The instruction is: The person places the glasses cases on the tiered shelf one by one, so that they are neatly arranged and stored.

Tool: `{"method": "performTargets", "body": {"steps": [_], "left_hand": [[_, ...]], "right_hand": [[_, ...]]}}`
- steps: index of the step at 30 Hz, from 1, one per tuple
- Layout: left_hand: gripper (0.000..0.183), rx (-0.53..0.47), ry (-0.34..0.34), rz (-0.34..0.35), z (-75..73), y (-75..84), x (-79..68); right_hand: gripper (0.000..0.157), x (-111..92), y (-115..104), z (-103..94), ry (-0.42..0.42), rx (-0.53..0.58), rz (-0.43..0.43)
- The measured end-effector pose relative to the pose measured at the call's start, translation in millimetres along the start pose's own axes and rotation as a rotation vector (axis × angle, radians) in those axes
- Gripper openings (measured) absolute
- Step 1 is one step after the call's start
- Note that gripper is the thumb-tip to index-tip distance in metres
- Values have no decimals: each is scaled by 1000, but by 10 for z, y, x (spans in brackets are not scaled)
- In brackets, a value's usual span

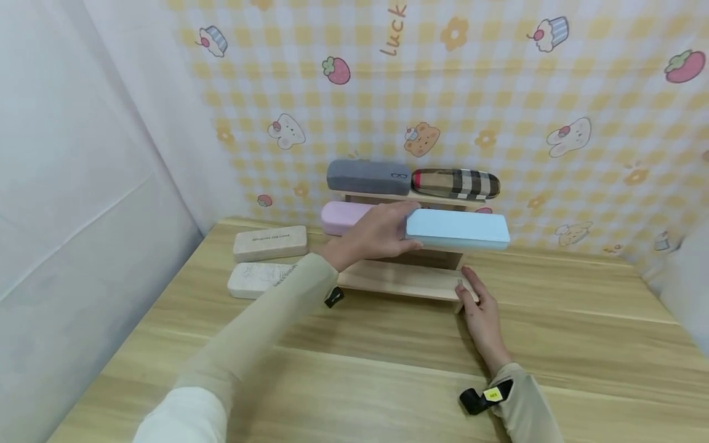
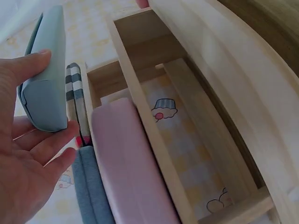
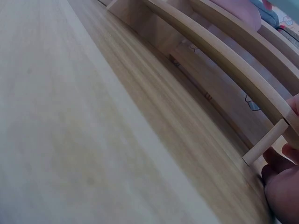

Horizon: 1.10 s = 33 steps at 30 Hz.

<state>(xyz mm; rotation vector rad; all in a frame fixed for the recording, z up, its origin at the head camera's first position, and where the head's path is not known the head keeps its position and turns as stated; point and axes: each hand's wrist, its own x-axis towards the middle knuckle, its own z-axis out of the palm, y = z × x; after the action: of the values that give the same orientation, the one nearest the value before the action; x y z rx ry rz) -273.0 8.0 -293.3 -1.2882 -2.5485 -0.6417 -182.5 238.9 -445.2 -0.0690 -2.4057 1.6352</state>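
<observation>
Pinched by its left end between the thumb and fingers of my left hand (image 1: 376,232) is a light blue glasses case (image 1: 456,227), raised over the tiered wooden rack (image 1: 399,280). In the left wrist view the blue case (image 2: 49,74) tilts beside the thumb. My right hand (image 1: 482,317) grips the right end of the rack's lowest tier, also seen at the edge of the right wrist view. A pink glasses case (image 1: 346,216) lies on the middle tier, partly hidden by the left hand. The top tier bears a grey-blue case (image 1: 368,177) and a plaid case (image 1: 455,184).
Left of the rack, a beige case (image 1: 270,243) and a white patterned case (image 1: 257,280) lie on the wooden table (image 1: 388,394). The left forearm partly covers the white one. Behind the rack hangs a yellow checked cloth (image 1: 365,104).
</observation>
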Motion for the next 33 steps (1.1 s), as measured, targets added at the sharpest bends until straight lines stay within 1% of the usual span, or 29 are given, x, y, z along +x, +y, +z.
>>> {"method": "performTargets", "body": {"steps": [3, 6, 10, 13, 18, 24, 29, 33], "left_hand": [[67, 28, -44, -33, 52, -16, 48], [70, 36, -68, -66, 92, -11, 103], [70, 31, -96, -83, 149, -10, 151], [68, 58, -105, -91, 168, -13, 158], [68, 146, -98, -87, 158, -30, 155], [69, 172, -105, -72, 214, -78, 181], [72, 236, -132, -107, 240, -121, 192], [75, 251, -153, -133, 242, -145, 183]], "right_hand": [[48, -6, -2, 13, 4, 8, 0], [49, -11, -13, -3, -7, 5, -15], [48, -48, -8, -23, -20, 5, -19], [48, -66, -1, -24, -20, 5, -19], [49, -38, -6, -12, -21, 9, -33], [50, -27, 18, 0, -7, 19, -25], [50, -27, 16, -1, 2, 18, -15], [51, -21, 5, -4, -3, 3, -10]]}}
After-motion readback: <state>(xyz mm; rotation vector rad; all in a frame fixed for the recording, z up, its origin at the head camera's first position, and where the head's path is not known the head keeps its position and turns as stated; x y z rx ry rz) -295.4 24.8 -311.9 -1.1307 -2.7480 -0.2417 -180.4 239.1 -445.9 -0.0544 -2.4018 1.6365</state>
